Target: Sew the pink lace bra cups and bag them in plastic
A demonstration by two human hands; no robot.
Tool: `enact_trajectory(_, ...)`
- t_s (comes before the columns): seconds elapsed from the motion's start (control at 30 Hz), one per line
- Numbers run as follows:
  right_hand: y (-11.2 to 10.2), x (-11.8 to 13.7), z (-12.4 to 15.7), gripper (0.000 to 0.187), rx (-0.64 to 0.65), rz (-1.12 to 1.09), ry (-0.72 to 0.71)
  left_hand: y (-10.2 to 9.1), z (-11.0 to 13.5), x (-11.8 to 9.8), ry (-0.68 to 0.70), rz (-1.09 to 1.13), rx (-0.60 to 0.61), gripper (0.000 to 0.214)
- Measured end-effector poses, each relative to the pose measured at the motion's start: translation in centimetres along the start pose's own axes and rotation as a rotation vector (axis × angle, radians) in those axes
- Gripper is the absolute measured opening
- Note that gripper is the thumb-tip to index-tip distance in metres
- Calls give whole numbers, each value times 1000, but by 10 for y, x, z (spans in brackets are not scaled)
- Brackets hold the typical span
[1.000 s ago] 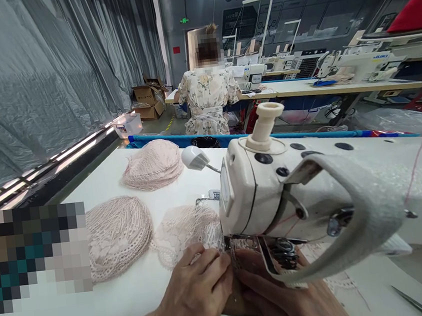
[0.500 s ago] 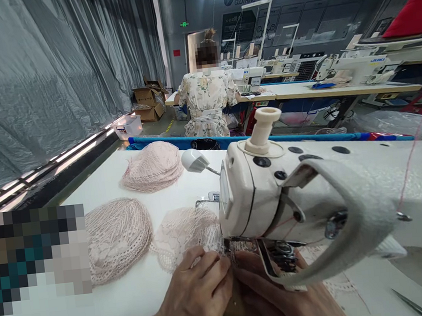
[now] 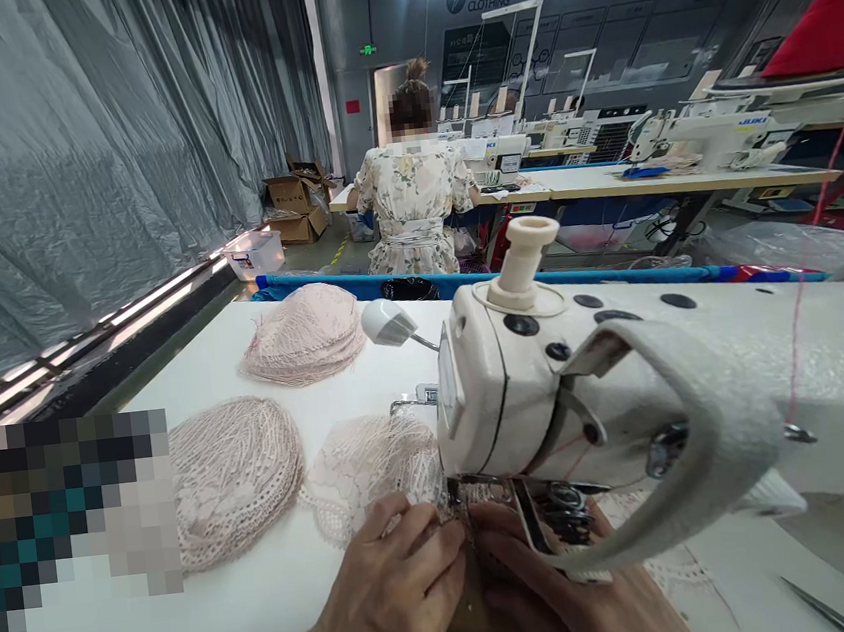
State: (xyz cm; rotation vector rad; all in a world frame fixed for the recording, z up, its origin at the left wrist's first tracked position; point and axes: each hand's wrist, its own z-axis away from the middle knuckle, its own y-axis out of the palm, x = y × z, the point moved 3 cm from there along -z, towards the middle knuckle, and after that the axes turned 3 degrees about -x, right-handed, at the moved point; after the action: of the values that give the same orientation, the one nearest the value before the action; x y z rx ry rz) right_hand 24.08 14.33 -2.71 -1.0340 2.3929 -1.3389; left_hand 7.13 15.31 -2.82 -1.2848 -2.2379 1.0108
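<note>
A pale pink lace piece point(image 3: 374, 467) lies on the white table and runs under the needle area of a white sewing machine point(image 3: 478, 380). My left hand point(image 3: 401, 585) is closed, its curled fingertips pinching the near edge of that lace just left of the presser foot. Right beside it, my right hand point(image 3: 572, 592) reaches under the machine head with its fingers together at the lace. The machine's guard and metal parts hide some of those fingers. More lace point(image 3: 679, 570) shows to the right of my right hand.
Left of the machine are a stack of lace pieces point(image 3: 243, 476) and, behind it, a stack of pale pink cup-shaped pieces point(image 3: 307, 333). Metal tweezers or snips point(image 3: 822, 606) lie at the lower right. Ahead, a person in a floral dress point(image 3: 417, 201) sits at another table.
Both hands keep almost the same place at the lace. The pink thread at the right has shifted a little, and the view has moved very slightly.
</note>
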Motion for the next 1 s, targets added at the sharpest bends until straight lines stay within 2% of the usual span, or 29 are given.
enact_trajectory(0.33, 2, -2, 5, 25, 33, -10, 8, -3, -4, 0, 5, 10, 19, 32)
enact_trajectory(0.7, 6, -3, 10, 29, 74, 8, 27, -4, -4, -1, 19, 9, 2, 29)
enact_trajectory(1.0, 9, -7, 11, 23, 92, 39, -3, -3, -2, 2, 21, 24, 27, 30)
